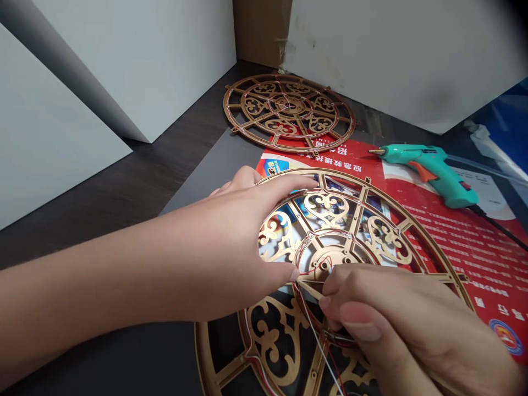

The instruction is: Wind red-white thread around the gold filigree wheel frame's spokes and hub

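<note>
A round gold openwork frame (357,220) lies in front of me, with thin red and white wires (315,330) running along its ribs and rings. My left hand (247,242) rests on its left side, thumb at the inner ring by the wires and a finger stretched to the upper outer ring. Close to the hub, my right hand (383,319) pinches a thin, pale pointed tool (309,287), whose tip touches the inner ring beside my left thumb. The rest of this tool is hidden in my fingers.
A second gold frame with wires (303,132) lies farther back. To the right, a teal glue gun (433,168) with a black cord rests on a red printed sheet (445,236). White panels (371,60) stand behind and at the left (144,55).
</note>
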### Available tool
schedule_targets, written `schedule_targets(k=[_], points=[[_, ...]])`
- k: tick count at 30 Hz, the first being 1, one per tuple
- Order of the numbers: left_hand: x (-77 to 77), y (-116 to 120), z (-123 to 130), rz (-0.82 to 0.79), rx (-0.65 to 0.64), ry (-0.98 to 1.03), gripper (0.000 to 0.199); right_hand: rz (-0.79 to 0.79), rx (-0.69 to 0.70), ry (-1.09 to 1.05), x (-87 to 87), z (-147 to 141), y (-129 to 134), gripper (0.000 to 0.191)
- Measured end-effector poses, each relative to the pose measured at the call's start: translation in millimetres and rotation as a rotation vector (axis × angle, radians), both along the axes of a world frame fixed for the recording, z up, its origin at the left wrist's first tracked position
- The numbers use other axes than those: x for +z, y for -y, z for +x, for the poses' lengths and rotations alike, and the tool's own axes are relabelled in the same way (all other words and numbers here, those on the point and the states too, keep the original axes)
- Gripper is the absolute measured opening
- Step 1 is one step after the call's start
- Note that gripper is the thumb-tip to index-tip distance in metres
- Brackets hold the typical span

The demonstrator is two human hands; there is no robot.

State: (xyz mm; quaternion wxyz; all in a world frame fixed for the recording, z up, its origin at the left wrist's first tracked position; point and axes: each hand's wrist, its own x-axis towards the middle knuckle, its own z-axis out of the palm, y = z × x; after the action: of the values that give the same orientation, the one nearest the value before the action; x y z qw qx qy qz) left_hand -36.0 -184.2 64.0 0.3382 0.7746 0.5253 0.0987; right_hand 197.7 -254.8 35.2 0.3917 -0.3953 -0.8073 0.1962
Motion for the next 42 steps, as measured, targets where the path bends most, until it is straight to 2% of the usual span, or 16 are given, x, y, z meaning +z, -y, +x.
schedule_targets(k=[3,7,9,16,18,19,21,24,28,31,35,40,42], points=[[-0.7,0,1,-0.006,0.007,-0.008,0.091,0.026,-0.003,0.022,1.2,-3,3,0.054],[-1.0,0,1,-0.003,-0.003,-0.028,0.091,0.004,-0.119,0.160,8.3,-8,12,0.061],[-1.2,1,-1,0.002,-0.005,-0.039,0.089,0.011,-0.127,0.193,11.1,-9,14,0.061],[-0.8,1,1,0.008,-0.002,-0.026,0.087,-0.029,-0.019,0.181,14.1,-7,4,0.067],[1.3,2,4,0.012,0.009,-0.026,0.086,-0.039,-0.059,0.173,18.3,-8,-1,0.063],[2.6,3,6,0.013,0.023,-0.027,0.084,-0.102,0.013,0.212,20.5,-8,-3,0.055],[4.8,7,9,0.022,0.052,-0.037,0.083,-0.130,0.006,0.207,23.0,-8,-6,0.054],[5.7,10,10,0.050,0.072,-0.055,0.082,-0.129,0.051,0.147,19.2,-5,-5,0.056],[3.7,4,6,0.040,0.002,-0.034,0.086,-0.127,-0.008,-0.007,8.6,-3,3,0.054],[3.8,0,4,0.021,-0.020,-0.041,0.089,-0.143,-0.088,0.019,6.0,-6,7,0.062],[4.8,2,7,0.016,0.037,-0.059,0.086,-0.088,0.009,0.025,7.1,-6,5,0.058],[2.4,4,7,0.019,0.017,-0.023,0.087,-0.011,-0.071,0.092,3.6,-6,2,0.060],[1.9,3,7,0.029,0.015,-0.030,0.087,0.029,-0.038,0.065,1.6,-5,2,0.057]])
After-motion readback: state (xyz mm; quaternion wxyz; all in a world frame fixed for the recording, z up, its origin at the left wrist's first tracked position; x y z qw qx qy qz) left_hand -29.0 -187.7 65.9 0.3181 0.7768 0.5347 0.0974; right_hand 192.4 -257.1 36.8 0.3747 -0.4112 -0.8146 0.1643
